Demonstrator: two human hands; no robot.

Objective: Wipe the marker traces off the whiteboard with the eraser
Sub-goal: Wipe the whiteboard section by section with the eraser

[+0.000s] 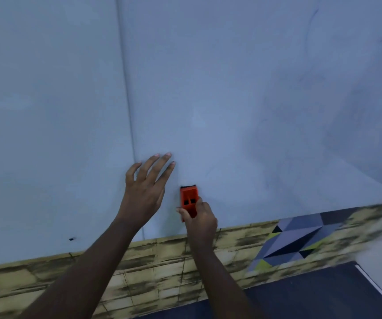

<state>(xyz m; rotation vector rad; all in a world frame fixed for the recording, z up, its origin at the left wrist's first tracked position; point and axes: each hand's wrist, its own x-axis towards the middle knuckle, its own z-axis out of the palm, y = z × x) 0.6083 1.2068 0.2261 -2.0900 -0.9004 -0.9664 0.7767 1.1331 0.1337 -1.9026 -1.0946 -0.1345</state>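
Note:
A large pale whiteboard (208,100) fills most of the view, with a vertical seam left of centre. Faint dark marker traces (312,26) show at its upper right, and smudged grey areas spread over its right side. My right hand (200,221) grips an orange eraser (188,199) with a black pad, held against the board's lower part. My left hand (145,189) lies flat on the board just left of the eraser, fingers straight and spread.
A yellow brick-pattern strip (139,268) runs below the board. A panel of grey, black and lime triangles (296,240) sits at the lower right, above a dark floor (312,295). A small dark spot (71,238) marks the board's lower left.

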